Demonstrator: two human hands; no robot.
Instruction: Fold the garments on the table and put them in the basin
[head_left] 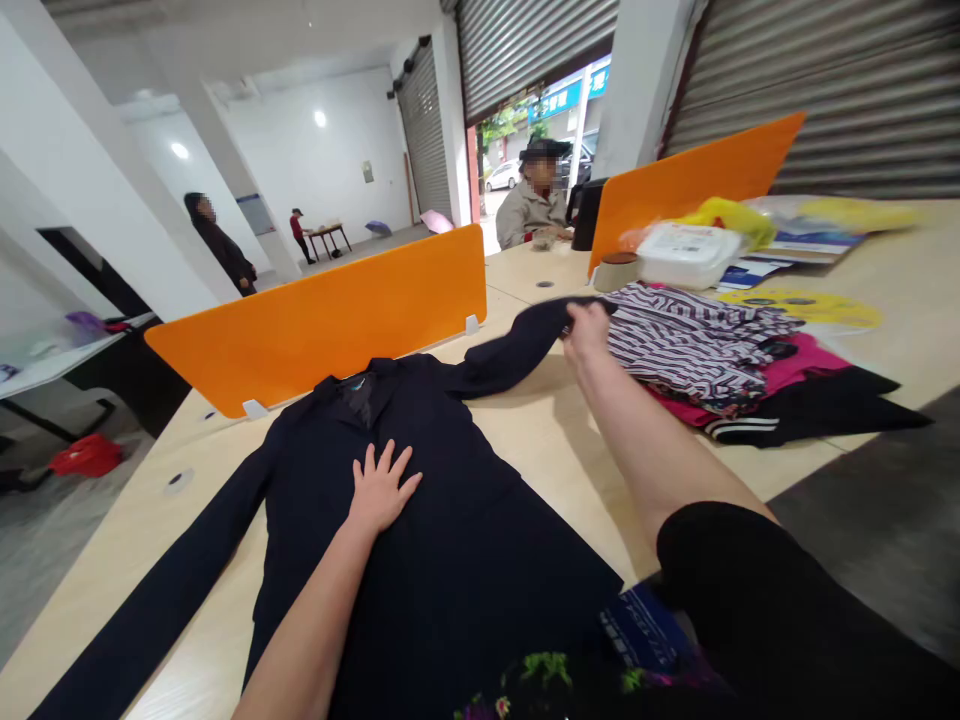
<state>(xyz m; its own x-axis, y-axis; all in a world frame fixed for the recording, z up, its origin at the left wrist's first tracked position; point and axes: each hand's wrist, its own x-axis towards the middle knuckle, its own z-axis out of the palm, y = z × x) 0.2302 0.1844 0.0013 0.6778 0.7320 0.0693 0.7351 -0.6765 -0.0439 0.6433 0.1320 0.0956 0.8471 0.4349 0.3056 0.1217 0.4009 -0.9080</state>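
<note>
A dark navy jacket point(442, 540) lies spread on the light wooden table point(525, 440), its collar toward the orange divider. My left hand point(381, 490) rests flat on the jacket's chest with the fingers spread. At the cuff of the sleeve on the right, my right hand point(587, 330) grips the fabric, and that sleeve is stretched out toward the clothes pile. The other sleeve runs down to the lower left and out of view. Part of the jacket's lower end is hidden by my own body.
Right of my right hand lies a pile of clothes with a striped garment point(690, 340) on top. Behind it are a tape roll point(618, 271) and a white plastic box point(690, 252). An orange divider point(322, 310) borders the table's far edge. A person point(532, 200) sits beyond.
</note>
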